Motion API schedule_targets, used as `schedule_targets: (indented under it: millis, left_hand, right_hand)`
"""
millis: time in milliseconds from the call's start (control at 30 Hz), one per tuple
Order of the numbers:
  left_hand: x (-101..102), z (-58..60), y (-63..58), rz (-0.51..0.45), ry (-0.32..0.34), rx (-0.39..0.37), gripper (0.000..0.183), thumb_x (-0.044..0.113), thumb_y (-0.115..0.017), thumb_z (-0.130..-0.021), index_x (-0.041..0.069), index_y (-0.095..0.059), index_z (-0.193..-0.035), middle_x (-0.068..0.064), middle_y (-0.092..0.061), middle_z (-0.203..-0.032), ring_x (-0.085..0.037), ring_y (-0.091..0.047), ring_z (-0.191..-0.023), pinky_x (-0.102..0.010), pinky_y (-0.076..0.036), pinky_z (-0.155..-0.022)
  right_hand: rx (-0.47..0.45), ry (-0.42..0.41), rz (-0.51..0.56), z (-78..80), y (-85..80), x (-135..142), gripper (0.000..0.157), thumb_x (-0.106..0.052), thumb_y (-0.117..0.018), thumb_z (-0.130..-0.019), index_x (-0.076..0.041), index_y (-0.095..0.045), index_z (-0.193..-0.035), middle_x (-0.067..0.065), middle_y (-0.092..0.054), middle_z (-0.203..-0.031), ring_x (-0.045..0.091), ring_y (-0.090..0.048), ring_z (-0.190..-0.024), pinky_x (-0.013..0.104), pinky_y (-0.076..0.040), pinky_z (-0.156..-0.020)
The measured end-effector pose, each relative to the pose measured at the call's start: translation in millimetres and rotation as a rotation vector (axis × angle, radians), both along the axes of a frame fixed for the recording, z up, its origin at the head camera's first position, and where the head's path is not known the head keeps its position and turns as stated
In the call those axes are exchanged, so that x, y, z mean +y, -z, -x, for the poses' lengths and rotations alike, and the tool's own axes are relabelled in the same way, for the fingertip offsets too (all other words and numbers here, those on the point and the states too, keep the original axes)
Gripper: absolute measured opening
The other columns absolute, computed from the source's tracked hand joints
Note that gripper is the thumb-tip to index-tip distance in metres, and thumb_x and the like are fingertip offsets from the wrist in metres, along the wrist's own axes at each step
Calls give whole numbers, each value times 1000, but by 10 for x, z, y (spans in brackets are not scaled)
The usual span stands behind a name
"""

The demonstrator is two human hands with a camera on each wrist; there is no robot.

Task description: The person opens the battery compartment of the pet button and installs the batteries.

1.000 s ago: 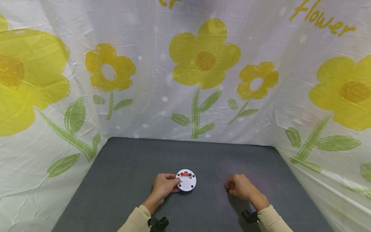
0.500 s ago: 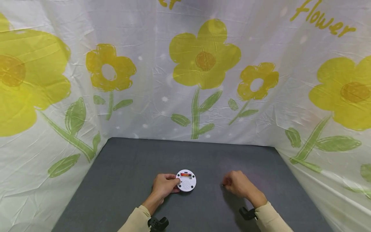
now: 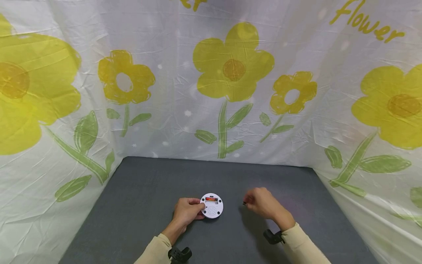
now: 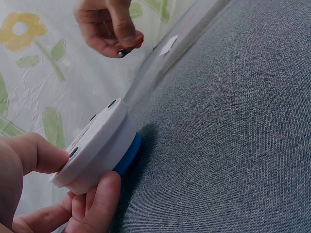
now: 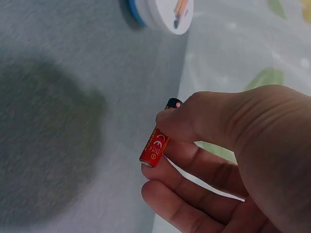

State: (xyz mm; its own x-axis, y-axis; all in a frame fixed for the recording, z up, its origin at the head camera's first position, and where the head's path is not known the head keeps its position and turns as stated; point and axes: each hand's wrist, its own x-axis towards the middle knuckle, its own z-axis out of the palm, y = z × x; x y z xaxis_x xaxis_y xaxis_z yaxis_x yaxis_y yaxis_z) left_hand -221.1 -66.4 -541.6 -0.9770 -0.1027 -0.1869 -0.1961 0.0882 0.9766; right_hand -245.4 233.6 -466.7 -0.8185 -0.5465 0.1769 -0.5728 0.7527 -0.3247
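A round white device (image 3: pixel 212 211) with a blue underside lies at the middle of the dark table, its perforated face up. One red battery (image 3: pixel 211 199) shows in its open compartment. My left hand (image 3: pixel 186 212) holds the device by its left edge, thumb on top and fingers beneath, as the left wrist view also shows. To the right, above the table, my right hand (image 3: pixel 263 203) pinches a red battery with a black end (image 5: pixel 156 143) between thumb and fingers. That hand is apart from the device.
Dark grey cloth covers the table (image 3: pixel 158 179). A white curtain (image 3: pixel 171 121) with yellow flowers rises along its back and sides. A small white tag (image 4: pixel 168 45) shows near the table's edge in the left wrist view. Each wrist wears a black camera band (image 3: pixel 179 253).
My right hand has moved left and slightly away from me, bringing the pinched battery closer to the device. The left hand and the device have stayed in place.
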Motion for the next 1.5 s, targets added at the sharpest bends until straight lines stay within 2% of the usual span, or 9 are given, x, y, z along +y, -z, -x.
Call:
schedule_targets:
  millis: [367,867,1500]
  left_hand:
    - [1,13,7,-11,-3,-18,32,3,-77,-85,-8,-77,-114,-15,-78,-99,-16,-77,-71,-32,-69,-64]
    - [-13,2,-4,-7,20,-9,31,4,-78,-86,-8,-77,-115,-14,-78,-99,-17,-77,-74,-32,-69,-65]
    - [-30,14,11,-23,31,2,29,5,-77,-86,-8,-77,-111,-12,-79,-96,-17,-77,-73,-32,-69,-65]
  right_hand:
    - [24,-24,34,75,-70,-267,12,-2,-81,-85,-13,-79,-89,-8,-71,-76,0,-59,-68,23,-53,-62]
    - [-29,-92,79,150,-112,-691,8,-1,-79,-92,-8,-79,-95,-4,-74,-80,2,-64,-70,23,-55,-64]
    - [-52,-140,79,191,-71,-1056,9,0,-77,-94,-8,-80,-98,1,-78,-88,7,-68,-76,25,-59,-67]
